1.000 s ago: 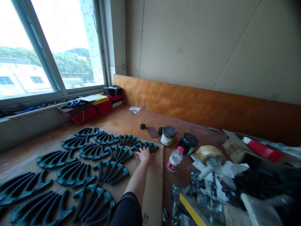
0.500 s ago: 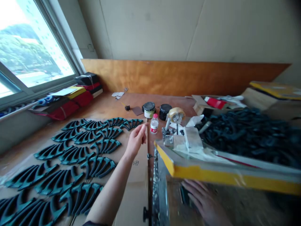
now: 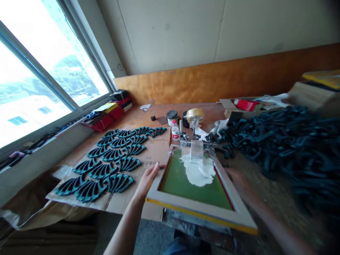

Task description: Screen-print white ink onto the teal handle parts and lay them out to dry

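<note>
A printing screen (image 3: 196,203) with a pale frame and green mesh lies low at the centre, white paste (image 3: 200,173) spread on its upper part. Beside its left edge is my left hand (image 3: 150,176), fingers stretched towards the frame; contact is unclear. My right hand (image 3: 235,177) is blurred beyond the screen's right edge, near the heap of dark plastic parts (image 3: 287,141), and its fingers cannot be made out. Rows of dark green curved pieces (image 3: 91,171) cover the cardboard (image 3: 156,147) on the left.
Behind the screen stand a red-capped bottle (image 3: 175,130), a tin (image 3: 172,118) and a clamp holding a tape roll (image 3: 195,114). An open carton (image 3: 228,104) is at the back right. Red and black boxes (image 3: 106,118) sit by the window.
The screen, raised before, now lies lower with its mesh showing. My right hand has come out from beneath it to its right side. My left hand is lower, beside the frame. The view has shifted.
</note>
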`<act>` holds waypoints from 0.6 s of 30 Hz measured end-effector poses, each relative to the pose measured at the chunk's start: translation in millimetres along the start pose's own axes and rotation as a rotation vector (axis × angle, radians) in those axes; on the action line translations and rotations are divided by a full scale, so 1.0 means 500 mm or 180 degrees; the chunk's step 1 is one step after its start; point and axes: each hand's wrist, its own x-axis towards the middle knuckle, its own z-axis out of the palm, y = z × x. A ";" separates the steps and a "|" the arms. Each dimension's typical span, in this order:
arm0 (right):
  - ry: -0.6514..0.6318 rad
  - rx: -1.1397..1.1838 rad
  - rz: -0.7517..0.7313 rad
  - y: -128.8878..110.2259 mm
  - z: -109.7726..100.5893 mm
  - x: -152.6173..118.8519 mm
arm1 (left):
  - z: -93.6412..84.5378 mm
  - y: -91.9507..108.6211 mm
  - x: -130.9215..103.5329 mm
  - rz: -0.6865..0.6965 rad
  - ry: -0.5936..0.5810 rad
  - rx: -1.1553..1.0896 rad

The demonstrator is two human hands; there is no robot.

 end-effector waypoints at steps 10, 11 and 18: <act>-0.1015 -0.0320 -0.0344 -0.196 0.007 0.145 | 0.025 -0.324 0.035 -0.0396 0.0078 0.0715; -0.1198 -0.0367 -0.0273 -0.202 0.009 0.145 | 0.024 -0.326 0.038 -0.0402 0.0056 0.0835; -0.0783 -0.0907 0.0004 -0.191 -0.005 0.071 | 0.015 -0.305 0.034 -0.0401 -0.0192 0.1354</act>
